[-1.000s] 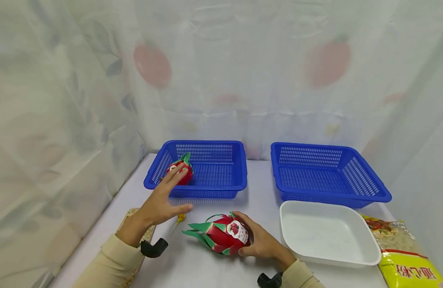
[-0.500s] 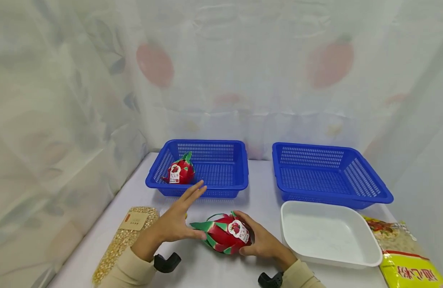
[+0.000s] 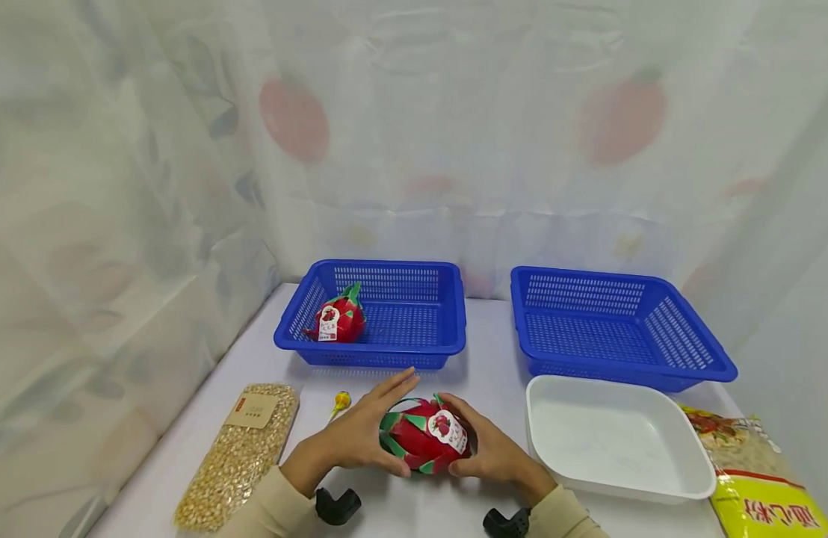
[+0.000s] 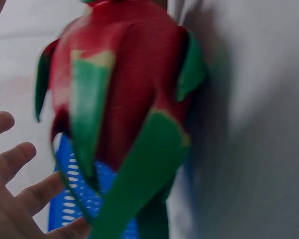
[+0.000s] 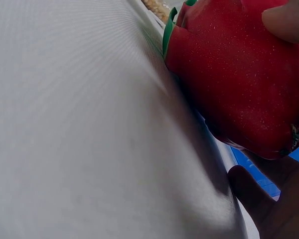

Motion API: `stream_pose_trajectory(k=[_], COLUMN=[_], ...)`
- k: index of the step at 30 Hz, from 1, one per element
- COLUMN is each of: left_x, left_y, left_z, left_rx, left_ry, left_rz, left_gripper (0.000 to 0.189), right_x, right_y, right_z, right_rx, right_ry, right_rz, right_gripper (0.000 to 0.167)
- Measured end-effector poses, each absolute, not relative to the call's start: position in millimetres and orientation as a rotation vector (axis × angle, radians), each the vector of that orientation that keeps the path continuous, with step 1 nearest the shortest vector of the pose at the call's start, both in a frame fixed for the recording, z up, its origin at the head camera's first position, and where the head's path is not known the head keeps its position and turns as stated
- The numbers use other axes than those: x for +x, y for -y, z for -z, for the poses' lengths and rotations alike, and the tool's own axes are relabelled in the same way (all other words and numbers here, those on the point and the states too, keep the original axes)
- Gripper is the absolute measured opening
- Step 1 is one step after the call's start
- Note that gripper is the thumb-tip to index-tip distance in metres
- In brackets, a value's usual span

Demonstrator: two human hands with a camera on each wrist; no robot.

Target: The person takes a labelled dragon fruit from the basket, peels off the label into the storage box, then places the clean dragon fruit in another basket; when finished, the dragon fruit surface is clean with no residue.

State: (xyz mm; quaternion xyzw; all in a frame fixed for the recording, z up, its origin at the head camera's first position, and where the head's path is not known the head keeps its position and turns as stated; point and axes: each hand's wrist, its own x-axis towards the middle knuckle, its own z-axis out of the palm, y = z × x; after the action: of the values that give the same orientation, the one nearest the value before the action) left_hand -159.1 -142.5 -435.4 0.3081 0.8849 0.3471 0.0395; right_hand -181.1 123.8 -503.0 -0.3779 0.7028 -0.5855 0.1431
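A red dragon fruit with green leafy tips and a white label lies on the table between both hands. My right hand grips its rounded end; the right wrist view shows the thumb on the red skin and other fingers at the far side. At the leafy end is my left hand, fingers spread and thumb apart. In the left wrist view its fingers are right beside the green leaves, not curled round them. Another labelled dragon fruit sits in the left blue basket.
A second blue basket stands back right, with a white tray in front of it. A yellow pasta bag lies far right. At left are a bag of corn kernels and a yellow lollipop.
My left hand has moved right and down, from in front of the left basket to the leafy end of the dragon fruit. The right hand has stayed on the fruit.
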Motion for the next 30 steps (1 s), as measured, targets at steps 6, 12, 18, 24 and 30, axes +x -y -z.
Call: stream_pose_trajectory(k=[6,12,18,24,30], left_x=[-166,-171,-174,-180,-183], left_y=[136,133,133,132,133], left_z=[451,460,463,469,477], left_rx=[0.944,0.969,0.977,1.016,1.018], left_ry=[-2.675,-2.695,-2.675,-2.609,-2.605], left_rz=[-0.98,-0.878,-0.868,-1.07,-1.134], left_gripper=[0.117,0.119,0.111,0.089,0.086], right_x=[-179,-178,-177,-179,-178], right_y=[-122,-120,-119,-120,-121], right_z=[503,504,502,494,480], right_rx=[-1.103,-1.108,-1.154,-1.188,-1.13], right_ry=[-2.028,-2.038,-2.096,-2.229,-2.25], right_rz=[1.693,1.684,1.651,1.548,1.519], right_gripper=[0.092,0.093,0.093,0.091,0.084])
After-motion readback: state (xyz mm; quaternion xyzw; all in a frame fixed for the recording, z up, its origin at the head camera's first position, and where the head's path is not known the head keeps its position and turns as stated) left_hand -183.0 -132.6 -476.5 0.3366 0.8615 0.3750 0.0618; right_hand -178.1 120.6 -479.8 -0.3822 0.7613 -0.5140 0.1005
